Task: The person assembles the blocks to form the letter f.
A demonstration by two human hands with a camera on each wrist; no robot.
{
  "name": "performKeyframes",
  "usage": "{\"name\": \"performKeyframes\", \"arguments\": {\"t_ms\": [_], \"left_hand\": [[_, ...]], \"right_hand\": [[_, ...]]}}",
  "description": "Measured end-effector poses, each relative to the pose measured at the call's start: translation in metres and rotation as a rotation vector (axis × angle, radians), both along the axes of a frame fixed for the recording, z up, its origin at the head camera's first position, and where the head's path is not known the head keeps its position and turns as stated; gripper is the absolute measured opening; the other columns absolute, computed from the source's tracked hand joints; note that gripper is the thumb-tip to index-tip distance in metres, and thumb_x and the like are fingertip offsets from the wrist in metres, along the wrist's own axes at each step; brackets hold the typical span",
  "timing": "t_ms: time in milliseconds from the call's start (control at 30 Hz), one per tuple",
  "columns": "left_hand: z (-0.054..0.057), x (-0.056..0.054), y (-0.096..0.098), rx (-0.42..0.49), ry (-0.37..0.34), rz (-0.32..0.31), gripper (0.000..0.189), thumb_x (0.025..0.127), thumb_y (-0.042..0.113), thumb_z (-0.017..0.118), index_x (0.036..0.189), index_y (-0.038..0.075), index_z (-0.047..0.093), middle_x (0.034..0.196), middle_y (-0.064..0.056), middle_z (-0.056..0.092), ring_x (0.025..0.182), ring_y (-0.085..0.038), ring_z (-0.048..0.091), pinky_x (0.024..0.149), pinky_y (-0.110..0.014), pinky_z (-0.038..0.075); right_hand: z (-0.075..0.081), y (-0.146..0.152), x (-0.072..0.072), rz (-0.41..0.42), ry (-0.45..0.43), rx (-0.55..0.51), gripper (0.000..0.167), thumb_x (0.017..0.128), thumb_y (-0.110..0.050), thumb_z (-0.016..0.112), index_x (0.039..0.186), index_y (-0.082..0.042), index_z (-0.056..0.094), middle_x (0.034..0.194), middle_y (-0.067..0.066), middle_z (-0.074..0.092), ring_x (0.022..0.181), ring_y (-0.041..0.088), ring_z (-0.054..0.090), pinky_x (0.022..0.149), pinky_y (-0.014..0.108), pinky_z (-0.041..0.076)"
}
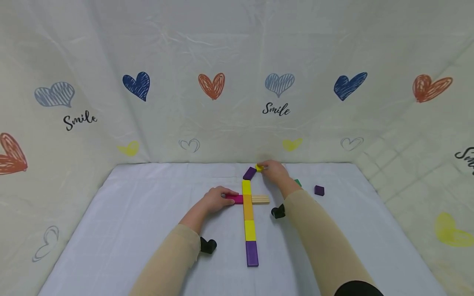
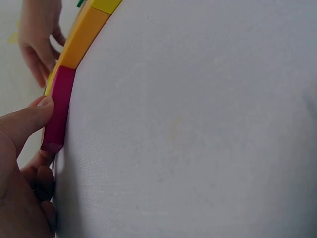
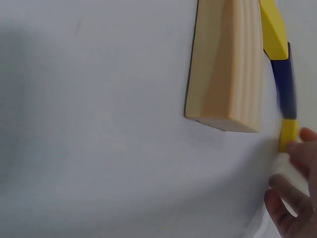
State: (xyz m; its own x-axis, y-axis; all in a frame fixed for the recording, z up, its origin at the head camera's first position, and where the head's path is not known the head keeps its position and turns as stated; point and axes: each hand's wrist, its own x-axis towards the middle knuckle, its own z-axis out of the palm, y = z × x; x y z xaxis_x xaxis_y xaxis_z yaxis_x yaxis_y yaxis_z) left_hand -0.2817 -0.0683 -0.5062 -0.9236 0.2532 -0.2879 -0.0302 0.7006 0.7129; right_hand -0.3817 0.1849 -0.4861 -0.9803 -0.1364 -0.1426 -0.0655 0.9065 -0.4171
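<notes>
My left hand point(image 1: 214, 200) pinches a magenta block point(image 1: 238, 199) between thumb and fingers; the block's inner end meets an orange block point(image 1: 248, 207). At the far end of the row, my right hand point(image 1: 275, 172) pinches a small yellow block point(image 1: 258, 168) beside a slanted purple block point(image 1: 249, 173). A yellow block point(image 1: 246, 187) lies between that purple one and the orange block. Nearer me, another yellow block point(image 1: 249, 230) and a long purple block point(image 1: 252, 253) continue the line. A natural wood block point(image 1: 261, 200) sticks out to the right of the orange one.
A dark purple block point(image 1: 319, 190) lies apart on the right. Partly hidden behind the right wrist is a green block point(image 1: 298, 182). A white cloth point(image 1: 140, 205) covers the table, and a curtain printed with hearts point(image 1: 237, 49) rises behind its far edge.
</notes>
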Motion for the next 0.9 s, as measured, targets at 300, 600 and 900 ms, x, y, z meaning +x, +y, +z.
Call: {"name": "performKeyframes", "arguments": {"t_ms": [300,600,900], "left_hand": [[-0.004,-0.003,0.001,-0.013,0.008,-0.012,0.025,0.091,0.033,0.072,0.115,0.04,0.073,0.126,-0.004,0.059,0.118,-0.028,0.049,0.101,-0.054,0.042],[-0.006,-0.005,0.001,-0.004,0.01,-0.027,0.025,0.092,0.033,0.071,0.116,0.04,0.073,0.129,-0.004,0.059,0.121,-0.029,0.048,0.105,-0.055,0.038],[-0.003,-0.003,0.001,-0.008,0.011,-0.021,0.026,0.092,0.031,0.071,0.117,0.036,0.073,0.13,-0.006,0.059,0.12,-0.03,0.049,0.105,-0.055,0.038]], "right_hand": [[0.006,0.006,0.005,-0.051,0.001,-0.073,0.037,0.1,-0.019,0.058,0.137,-0.022,0.061,0.142,0.011,0.052,0.134,0.033,0.043,0.112,0.051,0.034],[0.018,0.019,0.013,-0.016,0.034,-0.112,0.04,0.099,-0.026,0.061,0.139,-0.019,0.06,0.143,0.013,0.053,0.125,0.033,0.051,0.104,0.049,0.043],[0.027,0.042,0.026,0.013,0.057,-0.075,0.043,0.097,-0.029,0.065,0.138,-0.02,0.06,0.139,0.012,0.055,0.111,0.031,0.056,0.093,0.046,0.049]]}}
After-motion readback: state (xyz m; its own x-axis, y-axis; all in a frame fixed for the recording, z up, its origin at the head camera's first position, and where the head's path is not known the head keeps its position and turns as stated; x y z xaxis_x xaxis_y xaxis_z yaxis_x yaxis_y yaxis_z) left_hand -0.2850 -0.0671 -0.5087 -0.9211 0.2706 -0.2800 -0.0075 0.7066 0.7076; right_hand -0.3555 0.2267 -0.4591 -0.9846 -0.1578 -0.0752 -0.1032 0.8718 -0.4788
